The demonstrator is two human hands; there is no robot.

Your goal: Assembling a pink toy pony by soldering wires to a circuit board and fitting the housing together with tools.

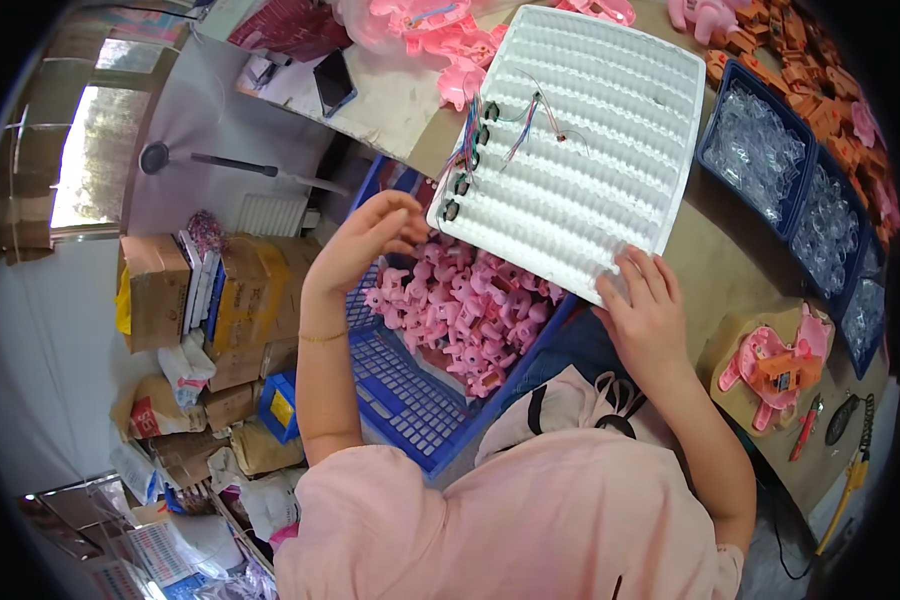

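A white ribbed plastic tray (590, 130) slants across the table's near edge, its near left corner over a blue crate. Along its left side sit several small dark round parts (462, 184) with thin coloured wires (467, 140); one more wire bundle (530, 120) lies farther in. My right hand (648, 310) grips the tray's near right corner, fingers on top and thumb by the rim. Just off the near left corner is my left hand (370, 240), raised, fingers loosely bent and apart, with nothing visible in them. Pink plastic animal-shaped shells (470, 310) fill the crate below.
The blue crate (410, 395) stands before me. Right of the tray are blue bins (755, 140) of clear plastic parts, orange pieces (820, 90), an opened pink shell (770, 370) and a red-handled tool (805, 430). Cardboard boxes (255, 300) are stacked at left.
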